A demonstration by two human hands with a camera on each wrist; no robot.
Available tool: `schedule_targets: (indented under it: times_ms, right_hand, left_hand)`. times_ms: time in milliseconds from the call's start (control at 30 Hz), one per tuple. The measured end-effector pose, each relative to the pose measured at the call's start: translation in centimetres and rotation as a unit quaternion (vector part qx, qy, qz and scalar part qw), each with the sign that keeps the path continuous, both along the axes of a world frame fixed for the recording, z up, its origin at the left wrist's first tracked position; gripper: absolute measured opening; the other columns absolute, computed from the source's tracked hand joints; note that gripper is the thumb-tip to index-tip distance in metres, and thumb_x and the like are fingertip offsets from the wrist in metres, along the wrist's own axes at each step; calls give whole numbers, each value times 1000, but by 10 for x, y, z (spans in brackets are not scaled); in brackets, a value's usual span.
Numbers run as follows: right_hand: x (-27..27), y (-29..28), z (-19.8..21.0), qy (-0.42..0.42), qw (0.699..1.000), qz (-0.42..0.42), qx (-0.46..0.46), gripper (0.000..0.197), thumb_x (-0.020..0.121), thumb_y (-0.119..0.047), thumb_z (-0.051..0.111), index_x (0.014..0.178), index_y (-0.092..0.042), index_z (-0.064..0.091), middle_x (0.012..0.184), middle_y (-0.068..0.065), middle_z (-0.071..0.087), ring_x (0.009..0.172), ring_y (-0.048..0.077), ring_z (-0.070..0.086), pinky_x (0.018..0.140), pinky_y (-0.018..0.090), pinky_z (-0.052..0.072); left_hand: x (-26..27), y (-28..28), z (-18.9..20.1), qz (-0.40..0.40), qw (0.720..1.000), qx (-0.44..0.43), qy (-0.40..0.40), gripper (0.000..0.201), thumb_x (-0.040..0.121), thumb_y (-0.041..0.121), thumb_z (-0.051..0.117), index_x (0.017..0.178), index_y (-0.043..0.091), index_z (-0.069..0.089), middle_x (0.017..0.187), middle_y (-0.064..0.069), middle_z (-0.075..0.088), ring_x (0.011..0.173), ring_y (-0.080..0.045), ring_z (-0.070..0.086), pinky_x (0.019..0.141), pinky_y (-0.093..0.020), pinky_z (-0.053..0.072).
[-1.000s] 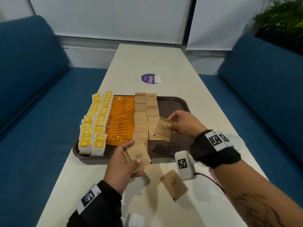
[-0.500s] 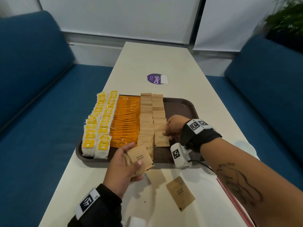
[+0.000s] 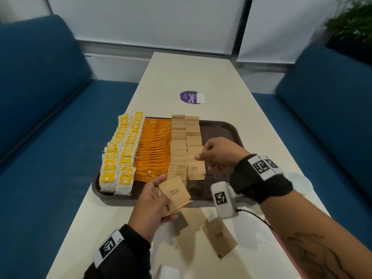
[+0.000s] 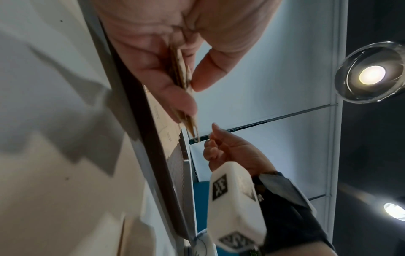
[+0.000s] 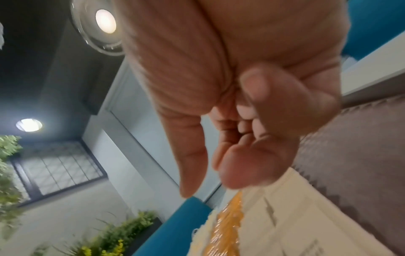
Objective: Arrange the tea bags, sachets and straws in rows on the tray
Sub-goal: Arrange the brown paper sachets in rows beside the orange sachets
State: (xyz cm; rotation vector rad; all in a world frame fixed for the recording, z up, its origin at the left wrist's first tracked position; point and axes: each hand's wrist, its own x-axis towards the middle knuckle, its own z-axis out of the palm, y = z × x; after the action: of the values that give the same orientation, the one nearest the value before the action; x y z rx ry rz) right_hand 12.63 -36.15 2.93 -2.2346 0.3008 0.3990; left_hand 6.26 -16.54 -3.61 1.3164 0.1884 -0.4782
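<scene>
Brown sugar sachets are lying in two overlapping rows on the brown tray, right of the orange coffee sachets and the two rows of yellow-tagged tea bags; the nearest sachet of the right-hand row is sitting flat at the row's near end. The left hand is gripping a small stack of brown sugar sachets just over the tray's near rim, thumb on top and fingers underneath; the left wrist view is showing the stack edge-on, pinched. The right hand is hovering over the right-hand sugar row with fingers loosely curled and nothing in them, as the right wrist view is showing. One loose sachet is lying on the table near the right forearm, off the tray. Step in hand, as I judge it: filling out the second sugar row, one sachet at a time. Next move is probably calling for the right hand to reach to the stack, pinch the top sachet and lay it overlapping the last one, keeping edges aligned. The loose sachet is not yet placed; what may be pink straws at the right table edge I cannot make out clearly.
</scene>
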Motion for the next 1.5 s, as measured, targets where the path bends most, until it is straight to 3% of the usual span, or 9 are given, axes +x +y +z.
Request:
schedule_targets:
  times_ms: [100, 267, 500, 700, 800, 933, 1167, 1400, 1500]
  right_hand:
    - [-32, 6, 1, 3, 999, 34, 40, 19, 81, -30, 71, 81, -17, 58, 75, -2, 64, 61, 9, 60, 63, 24, 51]
    - [-72, 16, -22, 39, 991, 10, 128, 27, 77, -26, 77, 88, -15, 55, 75, 0, 67, 52, 7, 54, 45, 18, 37]
    - [-97, 18, -39, -1, 978, -43, 205, 17, 81, -14, 73, 77, -14, 56, 65, 0, 66, 47, 7, 51, 41, 16, 34]
    - [-93, 11, -40, -39, 954, -157, 251, 7, 88, -4, 61, 87, -9, 56, 74, 8, 64, 44, 8, 47, 39, 16, 36]
    - [-79, 7, -35, -58, 961, -178, 203, 10, 89, -4, 60, 94, -12, 58, 89, 5, 68, 56, 8, 55, 51, 15, 48]
    - [-50, 2, -33, -41, 983, -149, 95, 12, 89, -7, 61, 98, -14, 58, 93, 0, 66, 62, 7, 59, 61, 18, 53]
    - [-17, 11, -53, 63, 981, -174, 66, 13, 86, -1, 62, 87, -13, 56, 98, 13, 68, 54, 12, 55, 63, 25, 51]
    - [-13, 12, -58, 59, 981, -184, 13, 13, 85, -7, 66, 85, -13, 56, 97, 13, 70, 51, 13, 55, 61, 27, 51]
    - [-14, 12, -57, 56, 982, -182, -6, 16, 84, -10, 68, 88, -15, 54, 99, 12, 68, 49, 13, 52, 55, 25, 49]
  left_hand:
    - [-3, -3, 1, -3, 1000, -5, -19, 54, 87, -13, 48, 120, 30, 47, 114, 0, 57, 89, -23, 64, 45, -23, 52]
    - [-13, -9, 3, -20, 998, 15, -63, 52, 85, -9, 56, 121, 28, 47, 113, 4, 57, 83, -18, 64, 47, -23, 52]
    - [-24, -11, 2, -17, 998, 26, -45, 44, 91, -5, 46, 115, 31, 50, 113, 4, 58, 87, -20, 64, 49, -26, 54]
    - [-22, -2, 5, -4, 1000, 16, -12, 51, 90, -11, 42, 120, 30, 49, 109, 3, 58, 88, -22, 63, 46, -25, 52]
    - [-18, 3, 6, -2, 1000, 16, -6, 52, 90, -11, 42, 119, 32, 49, 111, 2, 56, 92, -24, 62, 46, -24, 53]
    - [-14, 6, 2, 0, 1000, 15, -6, 53, 89, -12, 42, 118, 32, 48, 109, 6, 56, 91, -21, 62, 49, -26, 54]
    - [-6, 12, -6, 8, 1000, 10, 0, 53, 89, -10, 44, 121, 32, 48, 114, 2, 56, 95, -23, 61, 48, -25, 52]
    - [-3, 14, -10, 12, 1000, 2, -13, 46, 90, -5, 49, 120, 29, 49, 120, -2, 55, 94, -22, 61, 49, -23, 52]
    - [-3, 10, -10, 6, 1000, -2, -21, 44, 90, -5, 51, 117, 30, 49, 118, -1, 56, 94, -23, 62, 48, -23, 52]
